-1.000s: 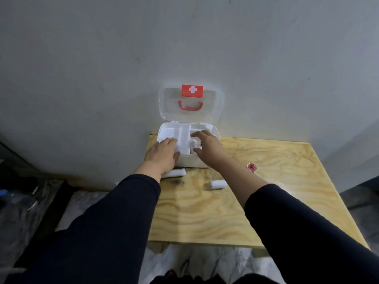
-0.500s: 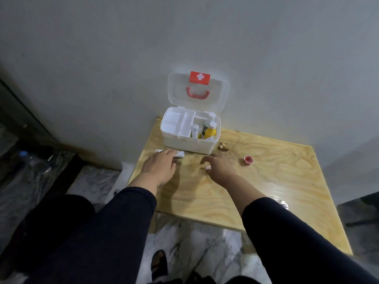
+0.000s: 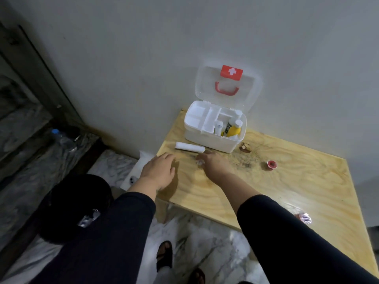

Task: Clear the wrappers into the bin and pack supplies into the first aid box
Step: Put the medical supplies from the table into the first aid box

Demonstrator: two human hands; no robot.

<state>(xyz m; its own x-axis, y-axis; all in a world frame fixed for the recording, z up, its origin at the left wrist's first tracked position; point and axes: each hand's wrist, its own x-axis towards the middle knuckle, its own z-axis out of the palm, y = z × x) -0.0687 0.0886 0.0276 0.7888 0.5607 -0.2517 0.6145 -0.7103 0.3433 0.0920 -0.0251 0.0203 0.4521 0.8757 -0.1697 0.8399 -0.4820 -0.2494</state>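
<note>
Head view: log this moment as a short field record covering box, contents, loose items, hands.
box: first aid box, lid open, at the table's back corner
contents: yellow bottle and white bottles in right compartment
loose items: white roll before the box; red cap to the right
left hand: open, empty, palm down
right hand: closing on a small white item

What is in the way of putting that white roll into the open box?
Nothing visible: the white roll lies on the table just before the first aid box, whose lid stands open; both hands are nearer the camera.
</note>
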